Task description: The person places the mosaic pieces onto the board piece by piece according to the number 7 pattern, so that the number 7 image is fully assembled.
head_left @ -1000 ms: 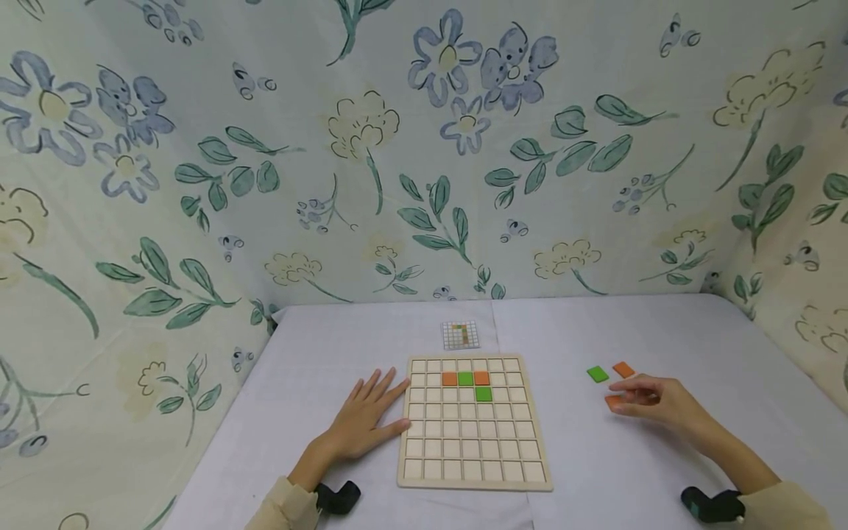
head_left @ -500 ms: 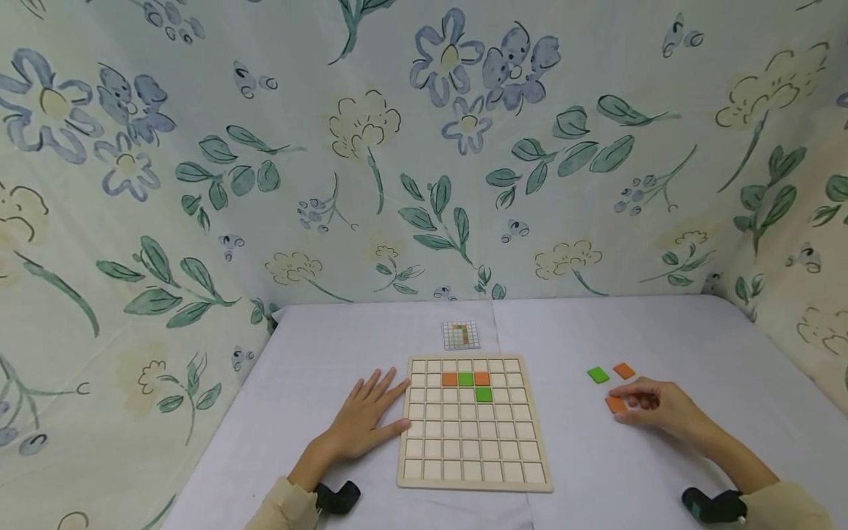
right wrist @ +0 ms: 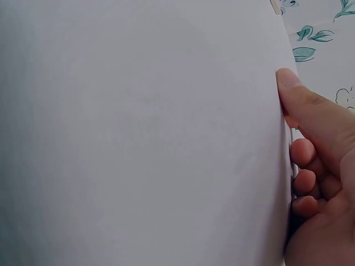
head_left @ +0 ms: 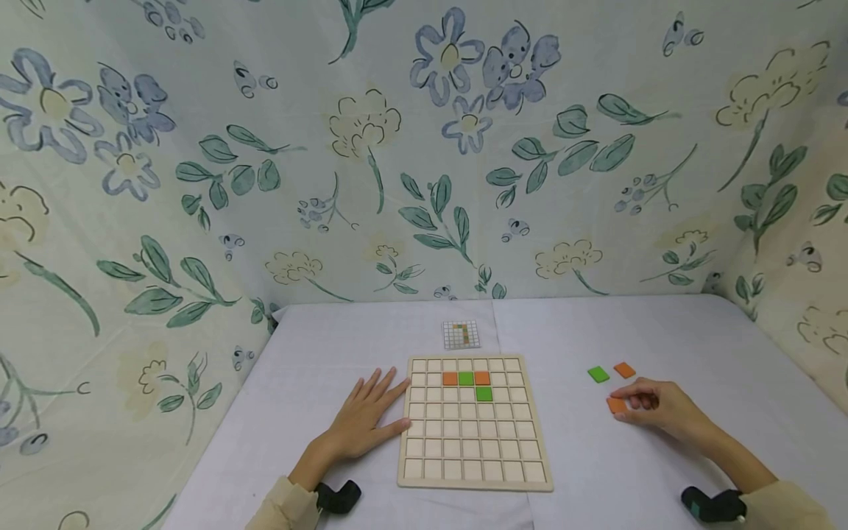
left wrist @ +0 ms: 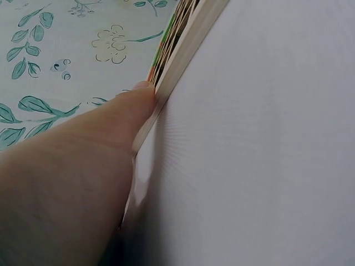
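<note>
A wooden grid board (head_left: 475, 487) lies on the white cloth. In its upper rows sit two orange tiles, the left one (head_left: 450, 378) and the right one (head_left: 481, 377), with a green tile (head_left: 466, 378) between them and another green tile (head_left: 484, 394) one row lower. My left hand (head_left: 363, 423) is flat with fingers spread, thumb and index tip at the board's left edge; the left wrist view shows the thumb (left wrist: 125, 108) against that edge. To the right, my right hand (head_left: 662, 405) pinches a loose orange tile (head_left: 617, 405) between thumb and index finger, the other fingers curled.
Beyond the right hand lie a loose green tile (head_left: 598, 375) and a loose orange tile (head_left: 624, 369). A small gridded pattern card (head_left: 460, 335) is behind the board. Floral cloth (head_left: 424, 147) hangs around the back and sides of the white table (head_left: 331, 331).
My right hand has shifted slightly down and closed its thumb and index finger about the near orange tile, which now shows more. My left hand and the board stay in place.
</note>
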The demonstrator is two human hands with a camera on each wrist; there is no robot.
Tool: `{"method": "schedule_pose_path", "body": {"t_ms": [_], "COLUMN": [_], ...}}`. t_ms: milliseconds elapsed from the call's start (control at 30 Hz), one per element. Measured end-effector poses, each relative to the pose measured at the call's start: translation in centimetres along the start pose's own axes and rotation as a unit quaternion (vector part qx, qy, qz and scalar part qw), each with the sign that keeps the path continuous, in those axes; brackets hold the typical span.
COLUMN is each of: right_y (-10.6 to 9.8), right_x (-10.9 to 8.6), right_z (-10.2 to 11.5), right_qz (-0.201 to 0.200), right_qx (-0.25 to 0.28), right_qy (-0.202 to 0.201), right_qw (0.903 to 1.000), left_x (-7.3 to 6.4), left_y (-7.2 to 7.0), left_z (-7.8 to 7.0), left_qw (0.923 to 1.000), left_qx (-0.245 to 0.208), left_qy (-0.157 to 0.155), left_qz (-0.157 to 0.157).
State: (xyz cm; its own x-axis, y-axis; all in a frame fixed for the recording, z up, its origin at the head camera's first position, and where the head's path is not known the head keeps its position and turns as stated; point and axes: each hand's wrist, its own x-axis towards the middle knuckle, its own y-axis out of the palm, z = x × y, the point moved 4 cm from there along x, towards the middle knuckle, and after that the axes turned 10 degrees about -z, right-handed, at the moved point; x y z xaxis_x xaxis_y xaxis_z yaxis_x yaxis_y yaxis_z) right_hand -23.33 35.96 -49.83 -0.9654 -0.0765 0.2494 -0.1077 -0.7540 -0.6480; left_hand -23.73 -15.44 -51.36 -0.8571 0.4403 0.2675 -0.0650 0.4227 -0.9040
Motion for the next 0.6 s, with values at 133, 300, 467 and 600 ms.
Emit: {"method": "schedule_pose_path", "body": {"t_ms": [133,300,467,600], "right_y": [0.12,0.26,0.07,-0.03], "right_x": [0.0,-0.04,0.1,0.34], "right_z": [-0.18,-0.34,-0.1,0.51], "right_qz": [-0.009,-0.017,-0.013,-0.013], "right_qx": [0.001,0.01,-0.006,-0.02], "right_qy": [-0.019,-0.045,-0.024,-0.009], "right_qw": [0.9998,0.9988,0.9996,0.9997], "left_x": [0.01,0.02,0.02,0.06], "left_y": [-0.05,-0.08,0.08,0.03], "left_z": [-0.02,-0.08,0.01,-0.01], "left_qw": [1.0,1.0,1.0,1.0], "left_qx": [0.001,0.001,0.001,0.003], "left_qy": [0.001,0.001,-0.002,-0.005], "left_qz": [0.0,0.001,0.002,0.002]}}
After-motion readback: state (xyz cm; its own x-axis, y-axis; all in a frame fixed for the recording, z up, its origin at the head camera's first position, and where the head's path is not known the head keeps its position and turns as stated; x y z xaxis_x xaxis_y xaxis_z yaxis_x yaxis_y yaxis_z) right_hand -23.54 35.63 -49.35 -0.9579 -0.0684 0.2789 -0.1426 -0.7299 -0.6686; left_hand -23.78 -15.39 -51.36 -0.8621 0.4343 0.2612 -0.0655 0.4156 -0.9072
